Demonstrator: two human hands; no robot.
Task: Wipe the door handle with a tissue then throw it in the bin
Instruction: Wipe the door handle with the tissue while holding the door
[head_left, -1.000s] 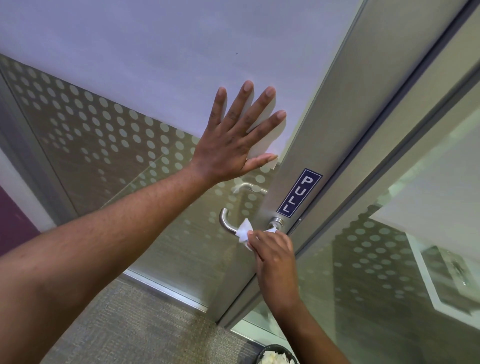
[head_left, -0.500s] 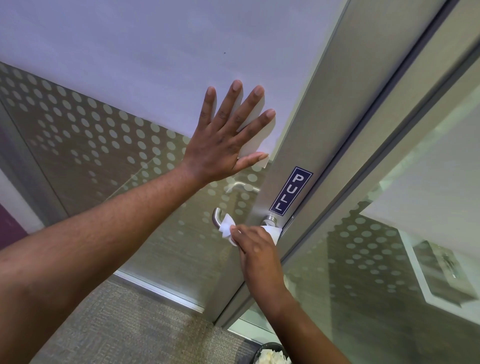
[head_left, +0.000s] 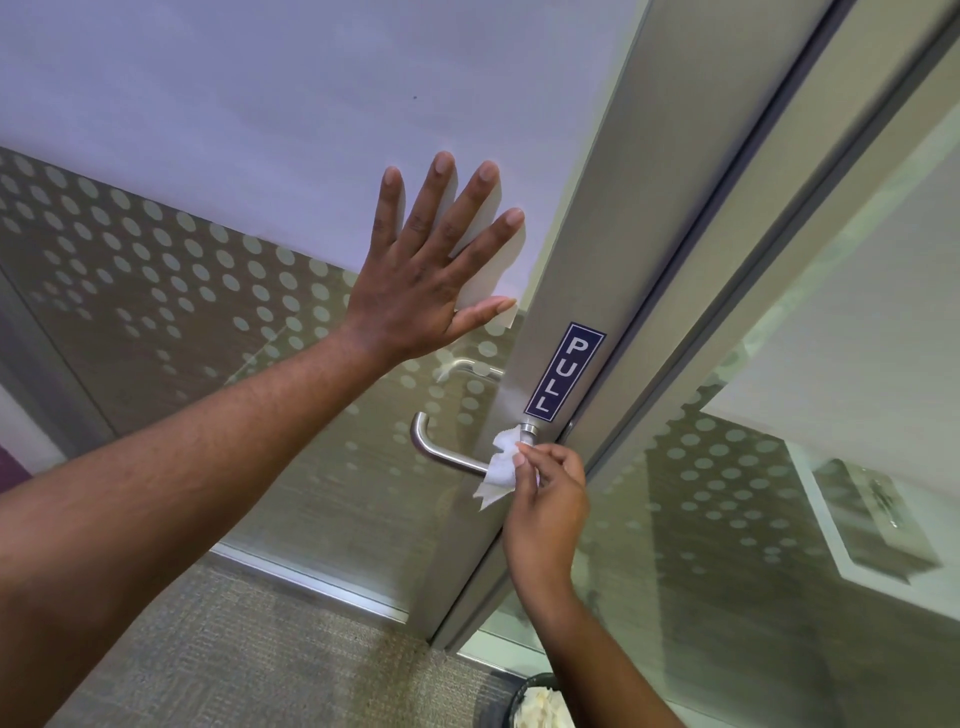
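A silver lever door handle (head_left: 434, 451) sticks out from the glass door below a blue PULL sign (head_left: 565, 371). My right hand (head_left: 545, 499) pinches a crumpled white tissue (head_left: 500, 467) against the handle's inner end, close to its round base. My left hand (head_left: 434, 270) lies flat on the frosted glass above the handle, fingers spread, holding nothing. A dark bin (head_left: 537, 701) with crumpled white paper inside shows at the bottom edge, under my right forearm.
The door has a grey metal frame (head_left: 613, 260) and dotted frosted glass (head_left: 156, 270). A fixed glass panel (head_left: 779, 467) stands to the right. Grey carpet (head_left: 260, 649) covers the floor below.
My right hand has slid the tissue along the handle, from the curved outer end half a second ago back to the base by the frame. My left hand stays pressed on the glass.
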